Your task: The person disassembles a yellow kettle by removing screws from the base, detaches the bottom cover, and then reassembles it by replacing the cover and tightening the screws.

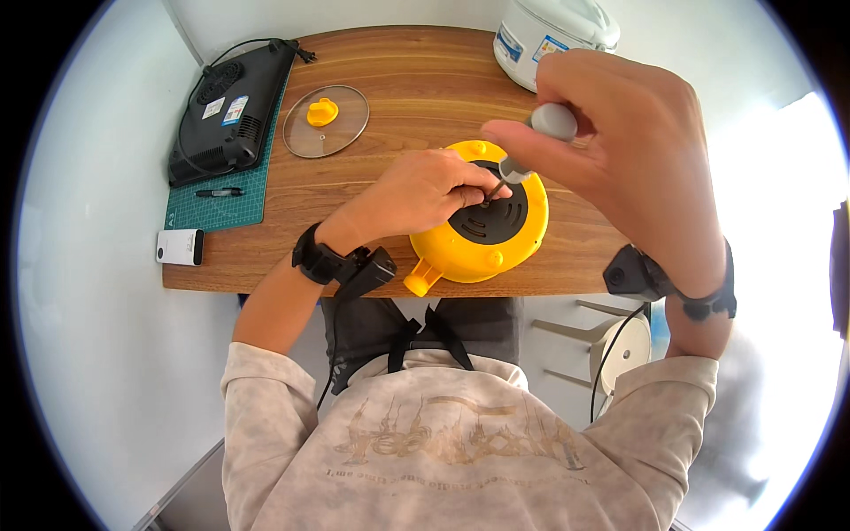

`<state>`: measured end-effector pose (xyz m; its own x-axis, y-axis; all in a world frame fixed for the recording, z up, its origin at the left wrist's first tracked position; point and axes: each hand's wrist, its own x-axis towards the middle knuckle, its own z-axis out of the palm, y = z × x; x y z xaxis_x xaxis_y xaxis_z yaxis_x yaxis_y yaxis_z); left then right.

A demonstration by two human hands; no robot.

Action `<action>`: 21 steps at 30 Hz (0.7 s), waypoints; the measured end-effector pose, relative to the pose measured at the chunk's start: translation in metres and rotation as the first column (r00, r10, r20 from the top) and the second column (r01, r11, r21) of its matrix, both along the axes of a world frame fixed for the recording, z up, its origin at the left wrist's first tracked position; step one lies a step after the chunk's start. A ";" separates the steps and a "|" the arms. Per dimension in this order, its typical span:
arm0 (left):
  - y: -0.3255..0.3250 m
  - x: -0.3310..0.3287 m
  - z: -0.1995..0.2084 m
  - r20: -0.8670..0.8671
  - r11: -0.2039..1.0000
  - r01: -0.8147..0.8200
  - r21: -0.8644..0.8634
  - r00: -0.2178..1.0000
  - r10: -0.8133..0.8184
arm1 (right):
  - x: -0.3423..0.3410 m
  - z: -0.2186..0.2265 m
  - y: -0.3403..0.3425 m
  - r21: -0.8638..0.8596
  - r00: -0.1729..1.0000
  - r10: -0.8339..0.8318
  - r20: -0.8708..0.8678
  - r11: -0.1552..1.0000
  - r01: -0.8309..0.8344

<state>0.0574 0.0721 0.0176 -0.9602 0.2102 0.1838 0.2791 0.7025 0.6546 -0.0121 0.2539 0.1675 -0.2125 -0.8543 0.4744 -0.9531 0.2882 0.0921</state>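
A yellow round appliance (522,243), probably an electric pot, lies upside down near the table's front edge. Its black vented base plate (478,228) faces up and a stubby yellow handle (423,278) points toward me. My right hand (620,133) is closed round the grey handle of a screwdriver (553,122), which slants down onto the plate. Beside its tip, my left hand (434,190) is closed, thumb and fingers pinched around the lower shaft, with some fingers resting on the plate. Whether a screw sits under the tip is hidden.
A glass lid (341,133) with a yellow knob lies behind my left hand. At the far left, a black corded appliance (226,119) rests on a green cutting mat (257,199) with a black pen (219,192). A white power bank (180,247) is nearby. A white rice cooker (540,35) stands back right.
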 end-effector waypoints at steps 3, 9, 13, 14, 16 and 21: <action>0.000 0.004 0.006 0.065 0.995 -0.027 0.096 0.998 0.021 | 0.002 -0.007 -0.010 -0.090 0.983 0.026 -0.180 0.995 -0.043; 0.004 0.005 0.022 -0.042 0.935 -0.034 0.354 0.998 0.052 | 0.004 -0.010 -0.018 -0.103 0.967 -0.055 -0.248 0.994 0.030; 0.008 0.003 0.028 -0.067 0.935 -0.028 0.353 0.996 0.055 | 0.000 -0.017 -0.013 -0.072 0.962 -0.176 -0.208 0.984 0.165; 0.008 0.003 0.027 -0.059 0.930 -0.028 0.368 0.997 0.054 | 0.002 -0.016 -0.011 -0.050 0.959 -0.189 -0.212 0.982 0.182; 0.010 0.001 0.025 -0.041 0.917 -0.029 0.397 0.998 0.049 | 0.004 -0.016 -0.006 -0.013 0.959 -0.204 -0.198 0.979 0.205; 0.010 0.005 0.030 -0.036 0.920 -0.028 0.392 0.998 0.046 | 0.011 -0.010 0.001 -0.115 0.999 -0.008 0.031 0.993 0.011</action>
<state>0.0626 0.0826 0.0480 -0.9550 0.0777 0.2863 0.2927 0.4036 0.8669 -0.0006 0.2551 0.1579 -0.2364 -0.7921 0.5627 -0.9521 0.3044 0.0286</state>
